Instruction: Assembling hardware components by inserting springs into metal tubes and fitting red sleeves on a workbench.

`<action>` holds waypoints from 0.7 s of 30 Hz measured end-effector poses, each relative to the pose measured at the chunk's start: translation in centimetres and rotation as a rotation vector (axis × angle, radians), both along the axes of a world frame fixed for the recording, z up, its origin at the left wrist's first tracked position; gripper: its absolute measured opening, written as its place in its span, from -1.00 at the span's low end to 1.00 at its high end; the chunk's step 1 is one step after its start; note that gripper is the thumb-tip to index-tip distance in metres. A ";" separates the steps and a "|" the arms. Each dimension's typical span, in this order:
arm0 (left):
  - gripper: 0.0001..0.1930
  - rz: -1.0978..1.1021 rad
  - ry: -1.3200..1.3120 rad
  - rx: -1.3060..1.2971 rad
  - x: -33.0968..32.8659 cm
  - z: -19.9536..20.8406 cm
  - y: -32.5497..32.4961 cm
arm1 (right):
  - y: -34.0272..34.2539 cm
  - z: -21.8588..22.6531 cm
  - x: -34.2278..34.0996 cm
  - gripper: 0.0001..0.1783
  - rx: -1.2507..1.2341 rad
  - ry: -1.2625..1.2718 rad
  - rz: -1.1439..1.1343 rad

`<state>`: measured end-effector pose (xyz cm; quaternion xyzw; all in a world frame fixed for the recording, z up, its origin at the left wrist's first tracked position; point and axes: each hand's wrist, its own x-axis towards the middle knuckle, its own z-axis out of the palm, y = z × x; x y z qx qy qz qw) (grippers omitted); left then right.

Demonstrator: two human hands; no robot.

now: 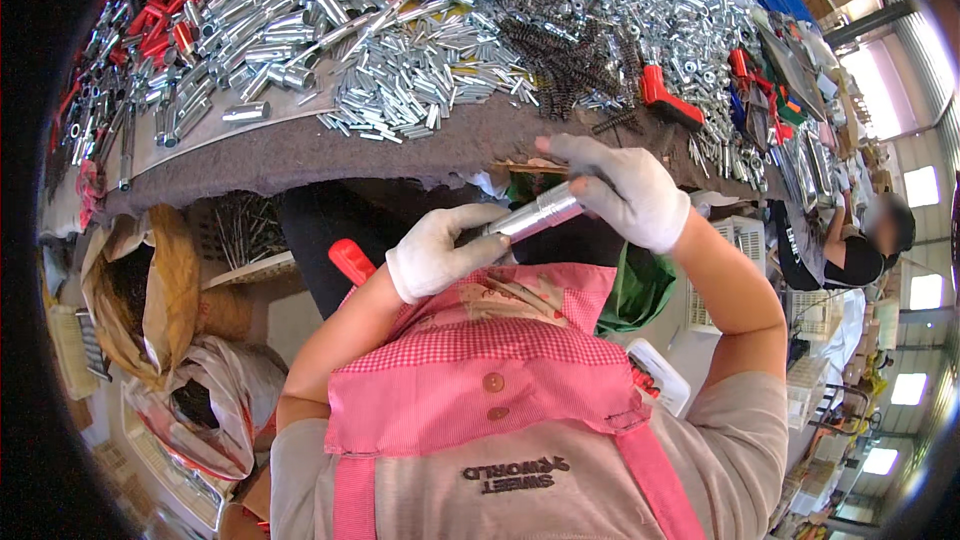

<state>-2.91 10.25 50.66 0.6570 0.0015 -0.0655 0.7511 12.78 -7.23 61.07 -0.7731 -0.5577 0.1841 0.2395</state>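
Observation:
A shiny stepped metal tube (540, 215) is held slantwise above my lap, its right end higher. My left hand (445, 252), in a white glove, wraps round its lower left part. My gloved right hand (632, 195) grips the upper right end, with the thumb against the tube and the index finger stretched past it; bare fingertips show. A red handle (352, 262) sticks out beside my left wrist; whether it joins the tube is hidden by my hand and forearm. Beyond my hands is the cloth-covered edge of a workbench (420, 158).
The bench bears heaps of metal sleeves (290, 25), thin pins (400, 80), dark springs (565, 55) and small fittings (690, 10). A red angled handle (668, 100) lies near its edge. Open sacks (150, 290) stand at left. A person (865, 255) is at far right.

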 end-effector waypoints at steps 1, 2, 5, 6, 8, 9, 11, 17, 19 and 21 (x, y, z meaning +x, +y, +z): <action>-0.66 0.010 0.024 -0.007 0.1 0.1 0.1 | 0.0 -0.6 0.2 -0.54 0.134 0.001 0.057; -0.67 0.020 0.047 -0.014 0.2 0.1 0.1 | 0.1 -0.9 0.2 -0.54 0.269 0.002 0.113; -0.67 0.023 0.015 0.092 0.2 0.0 0.2 | -0.1 0.3 0.4 -0.38 -0.060 0.072 0.031; -0.67 0.026 0.018 0.091 0.1 0.0 0.2 | -0.3 0.5 0.4 -0.29 -0.324 0.141 -0.125; -0.66 0.003 0.009 0.112 0.5 0.4 0.1 | -0.8 -2.0 0.5 -0.43 0.159 0.095 -0.054; -0.66 -0.004 0.007 0.113 0.8 0.4 0.0 | -0.3 -3.1 0.2 -0.55 0.435 -0.002 -0.005; -0.67 -0.004 0.023 0.065 0.6 0.1 -0.2 | -0.6 -1.0 0.1 -0.42 0.003 0.075 -0.004; -0.67 -0.016 -0.105 0.104 0.7 -0.8 -0.5 | -1.0 -1.3 0.4 -0.43 0.104 0.182 -0.011; -0.67 -0.019 -0.102 0.101 0.7 -1.6 -0.8 | -1.6 -1.8 0.3 -0.34 0.048 0.134 -0.229; -0.67 -0.027 -0.102 0.098 0.6 -1.6 -1.0 | -1.4 -2.9 0.3 -0.42 0.427 0.364 -0.148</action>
